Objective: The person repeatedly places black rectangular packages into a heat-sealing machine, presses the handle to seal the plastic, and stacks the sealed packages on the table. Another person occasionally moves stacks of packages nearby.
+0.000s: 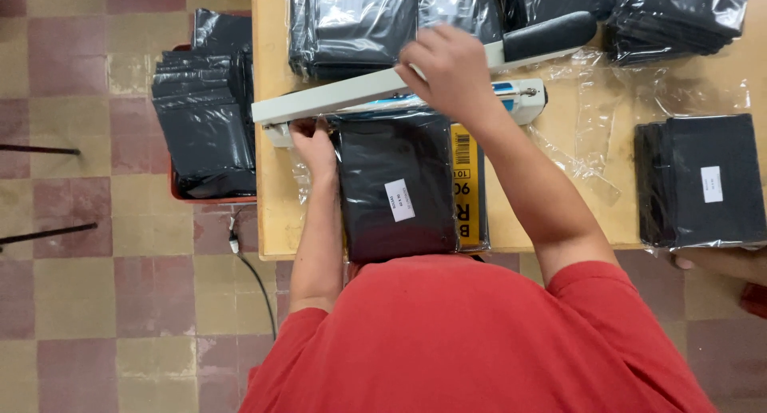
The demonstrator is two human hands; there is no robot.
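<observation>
A black flat package [395,185] in a clear plastic bag, with a white label, lies on the wooden table [276,213] in front of me. Its far end sits under the white arm [335,97] of a bag sealer. My right hand [447,65] grips that arm near its middle, short of the black handle [551,33], and holds it slanted down over the base [523,93]. At the sealer's left end, my left hand [314,148] pinches the bag's left edge. A yellow printed strip [470,185] shows beside the package.
Stacks of bagged black packages [351,21] line the table's far side, and another stack [703,181] lies at the right. Loose clear bags [595,133] lie between. A red crate [208,133] of black packages stands on the tiled floor at the left. Another person's hand [719,263] shows at the right edge.
</observation>
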